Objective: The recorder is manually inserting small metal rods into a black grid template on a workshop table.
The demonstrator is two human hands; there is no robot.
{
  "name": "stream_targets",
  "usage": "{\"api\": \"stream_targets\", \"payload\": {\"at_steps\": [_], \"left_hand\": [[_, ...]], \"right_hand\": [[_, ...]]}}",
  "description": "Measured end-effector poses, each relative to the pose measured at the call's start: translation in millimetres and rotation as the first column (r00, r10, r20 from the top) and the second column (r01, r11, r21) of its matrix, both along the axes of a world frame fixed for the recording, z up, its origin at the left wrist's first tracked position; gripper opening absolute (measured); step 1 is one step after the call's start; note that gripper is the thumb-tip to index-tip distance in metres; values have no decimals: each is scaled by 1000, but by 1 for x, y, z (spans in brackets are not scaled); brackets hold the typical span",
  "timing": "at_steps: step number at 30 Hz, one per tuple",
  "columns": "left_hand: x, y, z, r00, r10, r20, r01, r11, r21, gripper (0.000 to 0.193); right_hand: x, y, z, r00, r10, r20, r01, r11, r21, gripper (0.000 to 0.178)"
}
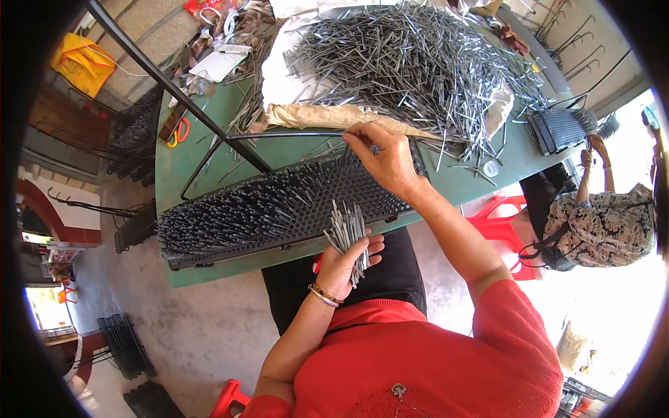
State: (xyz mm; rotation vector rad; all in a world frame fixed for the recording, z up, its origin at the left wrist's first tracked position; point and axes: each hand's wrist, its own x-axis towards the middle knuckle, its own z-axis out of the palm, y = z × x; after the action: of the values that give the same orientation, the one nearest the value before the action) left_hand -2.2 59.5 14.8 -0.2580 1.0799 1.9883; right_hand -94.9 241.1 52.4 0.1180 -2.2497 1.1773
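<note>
A bundle of thin grey metal rods [347, 228] is gripped in my left hand [343, 266], just in front of the table's near edge. Before me lies a long black perforated rack [348, 184] with a wire frame. Upright rods [237, 216] fill its left and middle holes, while bare holes show toward the right. My right hand [387, 159] hovers over the rack's far right part, thumb and fingers pinched together. Whatever is between those fingertips is too small or hidden to make out.
Behind the rack a big heap of loose rods [411, 63] lies on a pale sheet [279, 76] on the green table [230, 104]. Orange-handled scissors [179, 132] lie at left. At right, a co-worker in a patterned top [599, 226] handles another black rack [557, 131] near a red chair [495, 216].
</note>
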Motion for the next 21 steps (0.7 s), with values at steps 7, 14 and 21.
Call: {"api": "stream_targets", "payload": {"at_steps": [7,14,21], "left_hand": [[-2,-2,-1,1000,-9,0,9,1000,8,30],[-2,-3,-3,1000,-21,-6,21,999,25,29],[-2,-3,-4,1000,-18,3,18,1000,24,28]], "right_hand": [[0,-1,1,995,37,-98,-28,996,90,11],[1,-4,-6,994,34,-106,-19,990,142,12],[-1,-4,-11,996,59,-61,-52,992,113,12]]}}
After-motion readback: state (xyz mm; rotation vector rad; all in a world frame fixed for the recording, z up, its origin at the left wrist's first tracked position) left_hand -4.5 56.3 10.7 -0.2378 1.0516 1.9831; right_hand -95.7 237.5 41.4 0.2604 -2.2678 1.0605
